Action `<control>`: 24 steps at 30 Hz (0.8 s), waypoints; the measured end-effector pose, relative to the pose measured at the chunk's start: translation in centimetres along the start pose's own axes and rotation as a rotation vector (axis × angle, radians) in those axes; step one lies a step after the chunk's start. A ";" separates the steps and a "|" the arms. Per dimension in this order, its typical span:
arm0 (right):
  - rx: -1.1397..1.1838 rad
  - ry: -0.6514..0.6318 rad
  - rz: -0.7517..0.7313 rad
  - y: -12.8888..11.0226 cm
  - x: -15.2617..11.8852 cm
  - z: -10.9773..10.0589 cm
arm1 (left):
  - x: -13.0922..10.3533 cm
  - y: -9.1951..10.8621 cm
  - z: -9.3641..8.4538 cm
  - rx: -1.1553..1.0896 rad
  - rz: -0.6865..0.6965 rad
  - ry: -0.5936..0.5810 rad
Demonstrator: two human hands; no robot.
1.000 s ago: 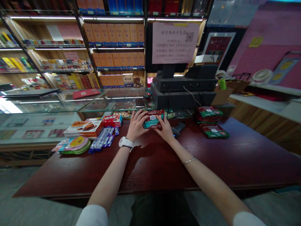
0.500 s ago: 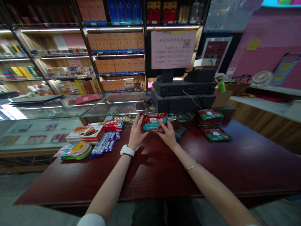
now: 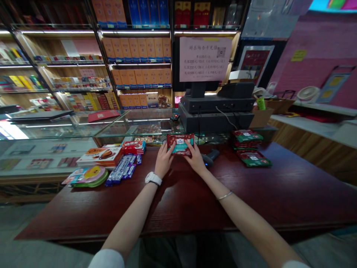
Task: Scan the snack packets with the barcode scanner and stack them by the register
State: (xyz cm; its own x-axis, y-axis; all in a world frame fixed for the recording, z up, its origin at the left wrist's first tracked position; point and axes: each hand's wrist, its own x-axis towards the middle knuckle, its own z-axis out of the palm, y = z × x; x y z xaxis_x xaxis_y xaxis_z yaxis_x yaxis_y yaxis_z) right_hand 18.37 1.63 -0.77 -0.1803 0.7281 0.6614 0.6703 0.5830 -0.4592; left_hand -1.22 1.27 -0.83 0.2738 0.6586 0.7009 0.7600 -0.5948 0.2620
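Between my two hands is a red and teal snack packet [image 3: 181, 143], its printed front turned toward me near the back edge of the dark red table. My left hand [image 3: 164, 160] grips its left side, thumb lying over the front. On the right side, my right hand [image 3: 196, 159] holds it the same way. Just right of my right hand lies a dark barcode scanner [image 3: 212, 157] with a small blue light. Similar red and green packets [image 3: 254, 158] are piled farther right on the table.
Left on the table [image 3: 178, 208] lie purple-wrapped bars [image 3: 121, 169], an orange and white box [image 3: 100, 156], red boxes [image 3: 133, 146] and a colourful round-edged package [image 3: 88, 176]. Behind stand a glass display case [image 3: 134, 126] and a register [image 3: 217, 115] with a paper sign [image 3: 205, 58].
My hands have brought the packet slightly lower and closer together, with its front less covered on the right. The scanner beside my right hand shows more, its blue light visible.
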 end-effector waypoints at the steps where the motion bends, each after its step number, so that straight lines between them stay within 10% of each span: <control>1: 0.001 -0.004 0.007 0.0 0.0 0.1 | 0.0 0.0 0.0 0.014 -0.002 -0.001; 24: 0.000 0.222 0.012 1.3 0.4 -0.9 | 0.5 0.9 -1.3 0.072 -0.045 0.184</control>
State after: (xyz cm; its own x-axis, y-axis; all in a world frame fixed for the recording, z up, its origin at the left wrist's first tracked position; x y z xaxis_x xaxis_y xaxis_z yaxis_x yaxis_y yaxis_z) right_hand 19.84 2.34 -0.61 -0.0093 0.6376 0.7703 0.6717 0.5747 -0.4675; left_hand -1.15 0.45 0.61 0.1313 0.5847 0.8006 0.8110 -0.5277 0.2524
